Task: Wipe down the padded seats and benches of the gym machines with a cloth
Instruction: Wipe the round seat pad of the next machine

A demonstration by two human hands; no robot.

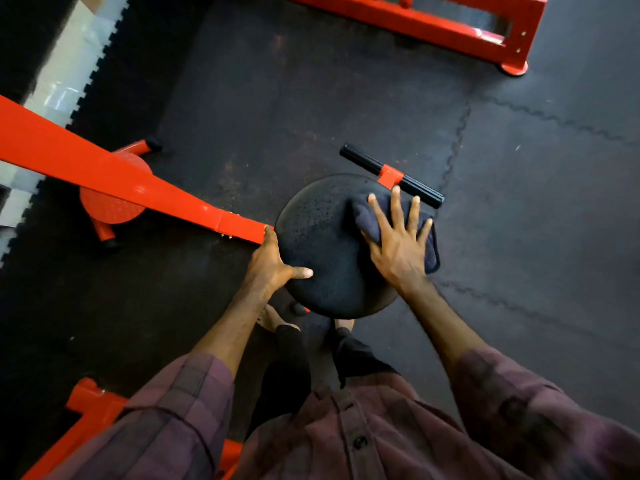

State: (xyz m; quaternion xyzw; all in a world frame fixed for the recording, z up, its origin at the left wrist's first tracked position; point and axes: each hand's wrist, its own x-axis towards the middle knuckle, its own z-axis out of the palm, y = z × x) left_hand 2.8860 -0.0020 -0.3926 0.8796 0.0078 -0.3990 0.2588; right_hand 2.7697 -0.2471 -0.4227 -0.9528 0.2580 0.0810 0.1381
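A round black padded seat [325, 247] stands just in front of me, fixed to an orange machine beam. My right hand [398, 240] lies flat with spread straight fingers on a dark blue cloth [367, 216], pressing it onto the seat's right side. My left hand [273, 265] grips the seat's left rim, thumb on top of the pad and fingers curled under the edge, out of sight.
An orange beam [114, 181] runs from the left to the seat. A black-gripped handle bar [391, 174] sticks out behind the seat. An orange round foot plate [114, 202] is at left, another orange frame [450, 29] at the top. Black rubber floor mats [519, 161] lie all around.
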